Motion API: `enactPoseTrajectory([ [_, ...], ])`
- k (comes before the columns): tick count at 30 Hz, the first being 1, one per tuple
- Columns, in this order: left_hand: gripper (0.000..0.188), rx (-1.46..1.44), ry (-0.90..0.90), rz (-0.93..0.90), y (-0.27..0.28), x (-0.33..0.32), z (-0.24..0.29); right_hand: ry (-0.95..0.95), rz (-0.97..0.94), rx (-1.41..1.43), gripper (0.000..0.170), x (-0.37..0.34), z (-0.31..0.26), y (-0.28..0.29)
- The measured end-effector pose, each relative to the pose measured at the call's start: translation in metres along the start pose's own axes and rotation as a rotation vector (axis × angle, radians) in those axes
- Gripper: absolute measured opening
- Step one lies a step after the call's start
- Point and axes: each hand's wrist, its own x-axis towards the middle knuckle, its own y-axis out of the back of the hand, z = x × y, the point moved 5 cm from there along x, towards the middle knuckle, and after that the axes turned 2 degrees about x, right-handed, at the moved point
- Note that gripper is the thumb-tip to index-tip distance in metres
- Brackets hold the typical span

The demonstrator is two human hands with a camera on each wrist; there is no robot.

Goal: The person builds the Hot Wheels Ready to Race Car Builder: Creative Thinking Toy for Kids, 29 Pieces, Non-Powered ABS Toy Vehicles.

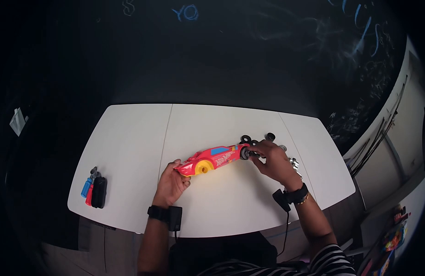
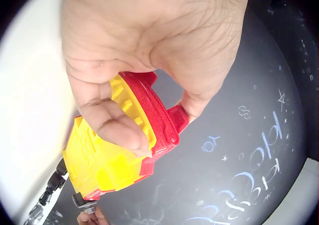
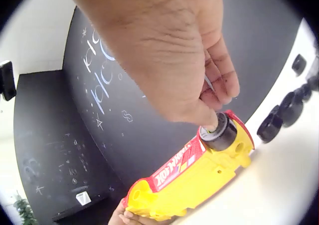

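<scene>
"Two hands, one toy car (image 1: 227,158). Position?"

"Mid-table (image 1: 231,207), seemingly held just above it, slightly tilted."

"Left hand (image 1: 171,186)?"

"Curled round one end, digits on the yellow underside and the red bodywork. Likely bracing it against pressure from the other end."

"Right hand (image 1: 277,163)?"

"Mostly closed, thumb and fingertips pinching at the hub of the black wheel (image 3: 223,136), probably for control. Small bit between the fingertips, can't tell what."

"Rest?"

"Loose wheels (image 3: 290,109) past the right hand, within reach, maybe on purpose. Blue-handled tool (image 1: 86,188) and red-handled tool (image 1: 89,198) over left, out of the elbows' way, I'd guess"
</scene>
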Motion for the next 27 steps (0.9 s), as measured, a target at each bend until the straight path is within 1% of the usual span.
enactPoseTrajectory([
  [2,0.016,0.003,0.002,0.005,0.001,0.0,-0.001,0.034,0.009,0.017,0.025,-0.003,-0.002,0.002],
  [3,0.016,0.004,-0.001,0.011,0.002,0.0,-0.001,-0.06,-0.132,-0.14,0.02,-0.004,0.002,0.0],
  [4,0.016,0.006,-0.004,0.009,0.003,0.0,-0.001,-0.153,-0.274,-0.298,0.019,-0.006,0.006,-0.003],
  [5,0.016,0.003,0.003,-0.01,0.003,0.001,-0.002,-0.151,-0.27,-0.297,0.019,-0.006,0.006,-0.003],
  [7,0.016,-0.001,0.005,-0.03,0.002,0.001,-0.001,-0.376,-0.321,-0.341,0.02,-0.007,0.017,-0.004],
  [8,0.016,0.01,0.0,-0.026,0.001,0.0,-0.001,-0.374,-0.321,-0.342,0.02,-0.007,0.015,-0.005],
  [9,0.016,0.022,-0.004,-0.022,0.0,0.0,0.0,-0.262,-0.141,-0.128,0.018,-0.003,0.003,-0.001],
  [10,0.016,0.022,-0.003,-0.022,0.0,0.0,0.0,-0.15,0.039,0.085,0.019,-0.002,-0.006,0.005],
  [11,0.016,0.01,-0.003,-0.01,0.001,0.0,0.0,-0.153,0.041,0.084,0.019,-0.003,-0.003,0.001],
  [13,0.016,0.001,0.001,-0.002,0.001,0.001,-0.002,-0.006,0.052,0.156,0.024,-0.004,-0.002,-0.005],
  [14,0.016,0.009,-0.011,0.0,0.002,0.001,-0.002,-0.007,0.057,0.157,0.024,-0.005,-0.002,-0.003],
  [16,0.017,0.016,-0.026,0.003,0.002,0.0,0.0,-0.249,-0.176,-0.132,0.023,-0.006,0.01,-0.008],
  [17,0.017,0.017,-0.02,0.001,0.0,-0.001,0.0,-0.248,-0.176,-0.13,0.023,-0.007,0.014,-0.008],
  [19,0.017,0.02,-0.015,0.0,-0.003,-0.002,0.001,-0.323,-0.289,-0.358,0.025,-0.006,0.022,-0.012],
  [20,0.017,0.019,-0.012,0.015,-0.003,-0.002,0.001,-0.323,-0.289,-0.357,0.025,-0.006,0.017,-0.012],
  [22,0.017,0.018,-0.008,0.028,-0.004,-0.002,0.002,-0.199,0.038,0.076,0.022,-0.005,-0.005,0.001],
  [23,0.018,0.017,-0.014,0.021,-0.005,-0.003,0.002,-0.201,0.038,0.075,0.022,-0.008,-0.001,-0.002],
  [25,0.018,0.018,-0.014,0.014,-0.005,-0.002,0.001,-0.039,0.069,0.124,0.026,-0.011,0.0,-0.009],
  [26,0.018,0.022,-0.013,0.016,-0.004,-0.002,0.001,-0.044,0.071,0.125,0.026,-0.013,0.002,-0.008],
  [27,0.019,0.026,-0.014,0.017,-0.004,-0.001,0.001,-0.127,-0.004,0.011,0.024,-0.014,0.007,-0.01],
])
